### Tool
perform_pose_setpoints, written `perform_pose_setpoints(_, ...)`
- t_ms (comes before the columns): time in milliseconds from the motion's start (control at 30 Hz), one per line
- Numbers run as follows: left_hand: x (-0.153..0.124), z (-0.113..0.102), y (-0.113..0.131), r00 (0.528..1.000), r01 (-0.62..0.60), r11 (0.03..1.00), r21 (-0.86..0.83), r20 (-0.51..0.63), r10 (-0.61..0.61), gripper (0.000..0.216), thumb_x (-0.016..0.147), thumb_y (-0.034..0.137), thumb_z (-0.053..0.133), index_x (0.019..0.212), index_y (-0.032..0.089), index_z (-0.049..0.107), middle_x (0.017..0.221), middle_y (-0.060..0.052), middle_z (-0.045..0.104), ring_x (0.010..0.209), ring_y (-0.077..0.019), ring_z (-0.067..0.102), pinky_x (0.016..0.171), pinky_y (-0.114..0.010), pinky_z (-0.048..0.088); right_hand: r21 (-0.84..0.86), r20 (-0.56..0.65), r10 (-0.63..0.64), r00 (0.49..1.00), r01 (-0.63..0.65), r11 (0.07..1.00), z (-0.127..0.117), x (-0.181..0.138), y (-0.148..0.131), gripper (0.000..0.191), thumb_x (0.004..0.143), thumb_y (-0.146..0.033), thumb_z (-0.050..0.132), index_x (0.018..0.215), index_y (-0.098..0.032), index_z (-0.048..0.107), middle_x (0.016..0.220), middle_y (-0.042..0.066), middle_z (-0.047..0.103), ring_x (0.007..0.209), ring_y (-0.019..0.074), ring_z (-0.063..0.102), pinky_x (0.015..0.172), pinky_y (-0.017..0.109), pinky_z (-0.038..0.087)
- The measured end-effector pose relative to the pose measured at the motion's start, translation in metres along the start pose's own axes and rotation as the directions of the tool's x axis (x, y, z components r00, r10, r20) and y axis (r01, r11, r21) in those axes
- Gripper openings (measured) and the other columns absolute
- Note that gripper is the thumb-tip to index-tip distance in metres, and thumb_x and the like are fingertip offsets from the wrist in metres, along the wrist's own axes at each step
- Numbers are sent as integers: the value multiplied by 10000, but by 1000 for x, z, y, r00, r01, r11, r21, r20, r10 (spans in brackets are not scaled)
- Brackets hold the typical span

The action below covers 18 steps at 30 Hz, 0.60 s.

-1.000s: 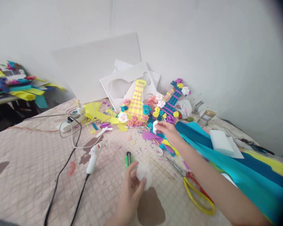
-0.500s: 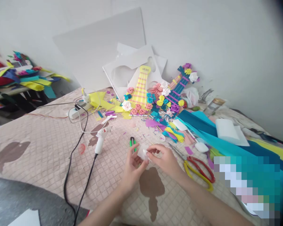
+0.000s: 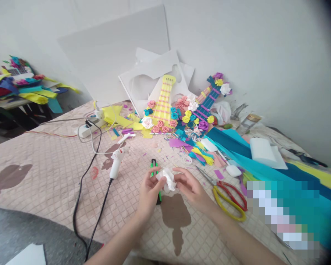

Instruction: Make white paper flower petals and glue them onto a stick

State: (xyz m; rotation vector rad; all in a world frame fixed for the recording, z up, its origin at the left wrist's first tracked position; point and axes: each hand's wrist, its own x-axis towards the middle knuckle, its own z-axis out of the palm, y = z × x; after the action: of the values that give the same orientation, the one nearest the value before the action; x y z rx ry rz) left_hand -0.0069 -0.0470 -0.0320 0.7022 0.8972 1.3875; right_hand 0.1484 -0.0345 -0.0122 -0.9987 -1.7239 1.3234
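Both of my hands meet over the quilted table point(image 3: 44, 173). A small white foam flower point(image 3: 167, 176) is pinched between my left hand point(image 3: 149, 191) and my right hand point(image 3: 189, 186), with the fingers of both closed on it. Just under my left fingers lies a green and black utility knife point(image 3: 154, 170). A white glue gun point(image 3: 116, 163) with a black cord lies to the left. Scissors with yellow and red handles point(image 3: 227, 200) lie to the right.
Two foam guitars decorated with flowers, one yellow point(image 3: 162, 106) and one blue point(image 3: 206, 105), lean against white boards at the back. Teal and yellow foam sheets point(image 3: 267, 173) cover the right side. A power strip point(image 3: 88, 129) sits at the back left. Coloured scraps litter the middle.
My right hand came back from the scraps near the guitars with a white piece. It joined my left hand, and the white piece between them now looks crumpled into a flower.
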Motion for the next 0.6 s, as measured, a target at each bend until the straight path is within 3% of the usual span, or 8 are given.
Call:
perform_pose_setpoints(133,-2,5,6,996,84,993,-79,17,-83,400,680,288,705,993,192,473,628,41,577,550,-89,535,544,-191,384,-308,-68,-267,961,234,922,-1,-1,6,386,797,-86,473,1142,-259,474,1009,44,581,852,159,553,794,325,455)
perform_pose_setpoints(233,-3,8,10,994,101,992,-71,38,-99,394,686,292,697,990,189,468,638,35,577,557,-92,542,552,-197,392,-395,-78,-379,922,321,861,-4,-1,7,366,789,-72,478,1106,-254,502,984,46,563,816,159,526,768,318,454)
perform_pose_setpoints(433,-7,12,14,1000,-5,991,131,24,2,384,725,301,666,1016,193,440,654,33,587,537,-78,508,520,-180,378,-309,-152,-292,944,235,921,-12,-5,-10,260,817,-198,518,1072,-227,559,978,56,550,917,189,520,823,352,434)
perform_pose_setpoints(600,-9,12,11,996,-71,978,195,72,58,362,756,291,638,1032,199,423,665,28,585,554,-86,510,503,-171,370,-398,-183,-226,957,138,907,-7,-2,-23,64,776,-227,614,822,-205,653,807,31,577,821,177,544,756,323,436)
